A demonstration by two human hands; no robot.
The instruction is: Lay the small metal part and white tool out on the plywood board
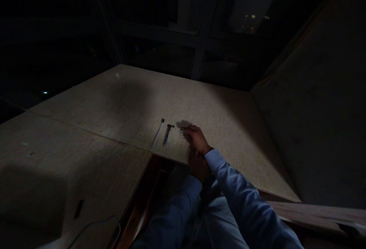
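Observation:
On the pale stone-patterned tabletop (pixel 183 96), my right hand (pixel 198 137) reaches to a small clear item with a green part (pixel 182 131). The fingers are closed at its right side, and part of it is hidden by them; its kind is too small to tell. Below, close to the table's front edge, my left hand (pixel 198 166) is in shadow under the right wrist, its fingers mostly hidden. Left of the clear item lies a razor (pixel 167 136) with a dark head pointing away from me. Beside the razor, farther left, a white toothbrush (pixel 157 134) with dark bristles lies slanted.
Dark windows (pixel 200 31) stand behind the table, and a wall (pixel 314 100) rises on the right. At the lower left lie a small black object (pixel 79 209) and a cable (pixel 97 223). A dark opening (pixel 160 165) lies under the front edge.

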